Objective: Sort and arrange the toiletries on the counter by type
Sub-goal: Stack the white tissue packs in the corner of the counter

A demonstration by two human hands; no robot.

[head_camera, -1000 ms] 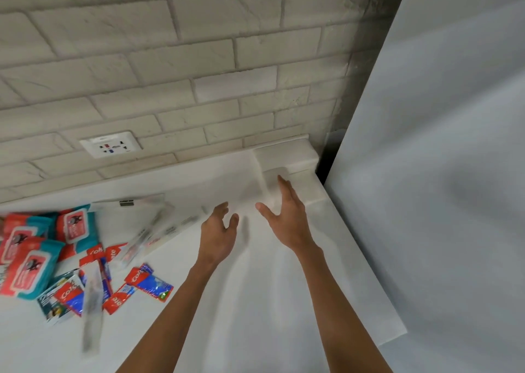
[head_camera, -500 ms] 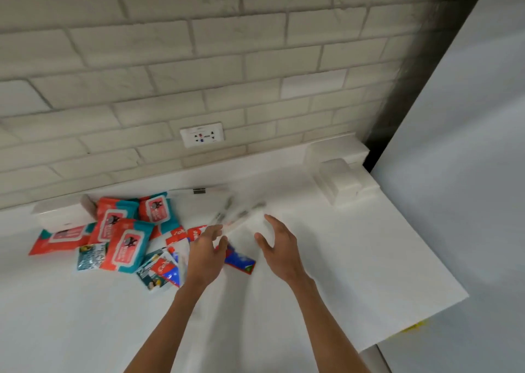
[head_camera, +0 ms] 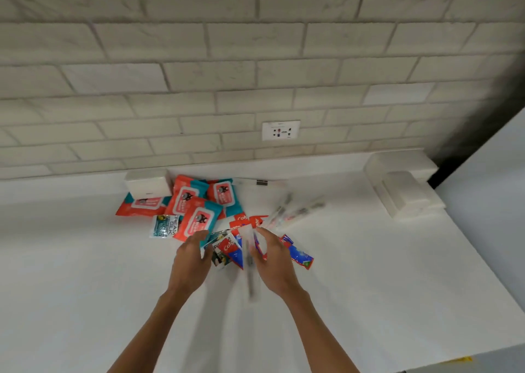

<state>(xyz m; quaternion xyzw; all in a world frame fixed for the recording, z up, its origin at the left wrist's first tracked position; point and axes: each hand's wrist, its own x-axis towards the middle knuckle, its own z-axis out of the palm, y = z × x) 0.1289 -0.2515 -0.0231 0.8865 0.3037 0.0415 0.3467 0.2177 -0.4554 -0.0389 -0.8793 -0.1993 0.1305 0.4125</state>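
Observation:
A heap of toiletries lies on the white counter (head_camera: pixel 85 273). It holds several red-and-teal wet wipe packs (head_camera: pixel 199 218), a Cream Silk sachet (head_camera: pixel 162 226), red-and-blue Colgate sachets (head_camera: pixel 299 255) and clear-wrapped toothbrushes (head_camera: pixel 297 208). My left hand (head_camera: pixel 191 260) reaches over the near edge of the heap, fingertips at a wipe pack and a dark sachet (head_camera: pixel 220 256). My right hand (head_camera: pixel 274 259) hovers over the Colgate sachets, fingers spread. One wrapped toothbrush (head_camera: pixel 250 270) lies blurred between my hands. I cannot see either hand gripping anything.
A small white box (head_camera: pixel 147 184) stands at the back left of the heap. Stacked white boxes (head_camera: pixel 403 191) occupy the back right corner. A wall socket (head_camera: pixel 280 130) sits in the brick wall. The counter's front right edge (head_camera: pixel 483 347) is near.
My view swung left, bringing the heap to the centre. Both hands moved from the bare right part of the counter down onto the heap of sachets.

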